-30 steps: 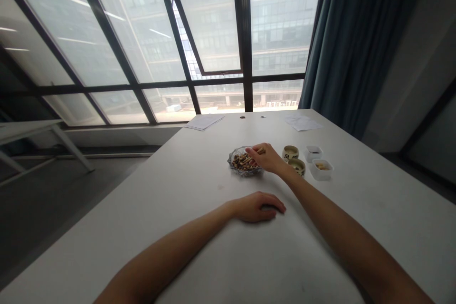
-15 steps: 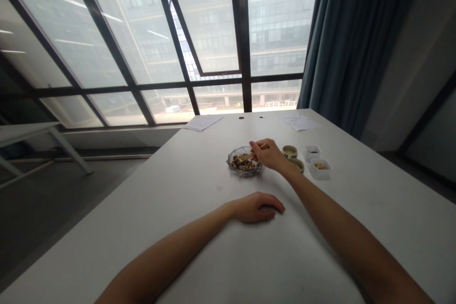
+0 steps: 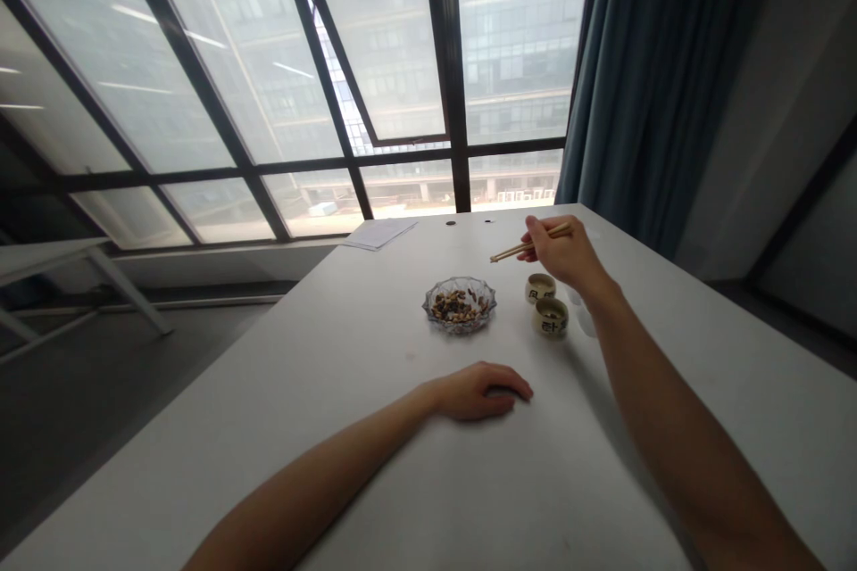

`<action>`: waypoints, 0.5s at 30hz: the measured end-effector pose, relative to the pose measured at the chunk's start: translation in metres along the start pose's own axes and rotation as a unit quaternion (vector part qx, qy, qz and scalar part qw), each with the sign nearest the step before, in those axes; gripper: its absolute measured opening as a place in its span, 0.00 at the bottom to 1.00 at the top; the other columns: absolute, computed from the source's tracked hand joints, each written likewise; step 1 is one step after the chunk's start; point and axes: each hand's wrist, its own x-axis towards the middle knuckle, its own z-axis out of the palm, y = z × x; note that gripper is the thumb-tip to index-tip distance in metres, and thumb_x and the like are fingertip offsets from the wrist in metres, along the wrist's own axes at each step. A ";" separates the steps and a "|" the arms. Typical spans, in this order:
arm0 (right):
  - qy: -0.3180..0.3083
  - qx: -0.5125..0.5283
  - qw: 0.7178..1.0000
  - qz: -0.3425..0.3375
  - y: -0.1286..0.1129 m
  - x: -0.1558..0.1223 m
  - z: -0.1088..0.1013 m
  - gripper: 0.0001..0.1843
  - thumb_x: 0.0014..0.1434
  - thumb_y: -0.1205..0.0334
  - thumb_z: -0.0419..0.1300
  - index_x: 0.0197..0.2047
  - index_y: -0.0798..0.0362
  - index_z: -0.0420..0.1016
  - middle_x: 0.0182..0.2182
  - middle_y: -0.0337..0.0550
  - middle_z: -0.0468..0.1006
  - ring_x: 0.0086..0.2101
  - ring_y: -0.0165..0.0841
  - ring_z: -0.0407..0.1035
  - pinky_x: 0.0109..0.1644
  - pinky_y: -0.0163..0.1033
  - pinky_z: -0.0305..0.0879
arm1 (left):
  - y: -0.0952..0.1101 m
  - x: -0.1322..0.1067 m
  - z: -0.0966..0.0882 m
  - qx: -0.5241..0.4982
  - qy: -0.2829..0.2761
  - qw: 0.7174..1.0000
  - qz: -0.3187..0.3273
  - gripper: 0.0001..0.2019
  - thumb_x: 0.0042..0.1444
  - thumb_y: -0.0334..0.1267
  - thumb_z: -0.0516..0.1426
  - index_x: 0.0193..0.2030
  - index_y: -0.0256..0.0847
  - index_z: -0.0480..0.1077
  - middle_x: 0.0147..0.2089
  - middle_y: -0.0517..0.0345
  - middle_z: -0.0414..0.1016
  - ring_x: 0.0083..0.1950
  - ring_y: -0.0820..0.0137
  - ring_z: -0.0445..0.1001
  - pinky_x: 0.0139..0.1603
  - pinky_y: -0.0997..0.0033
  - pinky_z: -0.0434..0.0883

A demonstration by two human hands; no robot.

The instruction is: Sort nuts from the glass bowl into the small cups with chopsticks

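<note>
My right hand point(image 3: 566, 252) is raised above the table and grips a pair of wooden chopsticks point(image 3: 526, 245), whose tips point left over the space between the glass dish and the cups. Whether the tips carry anything is too small to see. A cut-glass dish point(image 3: 460, 304) of mixed nuts and beans sits in the middle of the white table point(image 3: 415, 464). Two small ceramic cups point(image 3: 550, 318) stand right of it, below my right hand. My left hand point(image 3: 483, 391) rests palm down on the table nearer to me, fingers loosely curled, holding nothing.
Sheets of paper point(image 3: 381, 233) lie at the far edge of the table, with two small dark dots beside them. Small white dishes are mostly hidden behind my right wrist. A large window and a blue curtain point(image 3: 643, 80) stand beyond. Another table point(image 3: 54, 254) is at left.
My right hand lifted the chopsticks out of the glass dish and moved up and to the right, above the cups. My left hand stayed put.
</note>
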 end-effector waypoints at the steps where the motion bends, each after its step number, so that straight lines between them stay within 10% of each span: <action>1: 0.021 -0.015 1.000 0.001 0.002 0.003 -0.008 0.30 0.64 0.36 0.59 0.29 0.57 0.76 0.24 0.52 0.81 0.24 0.38 0.79 0.26 0.37 0.76 | 0.000 0.000 0.000 0.000 -0.001 1.000 -0.001 0.16 0.66 0.40 0.57 0.58 0.41 0.75 0.58 0.44 0.78 0.60 0.62 0.76 0.65 0.62 0.69; 15: 0.112 -0.117 0.984 0.077 0.042 0.022 -0.047 0.19 0.62 0.49 0.63 0.26 0.53 0.74 0.20 0.51 0.77 0.21 0.42 0.77 0.27 0.43 0.77 | 0.000 -0.001 0.000 -0.005 -0.002 1.000 -0.015 0.16 0.66 0.39 0.57 0.58 0.42 0.75 0.59 0.45 0.78 0.60 0.62 0.75 0.66 0.60 0.69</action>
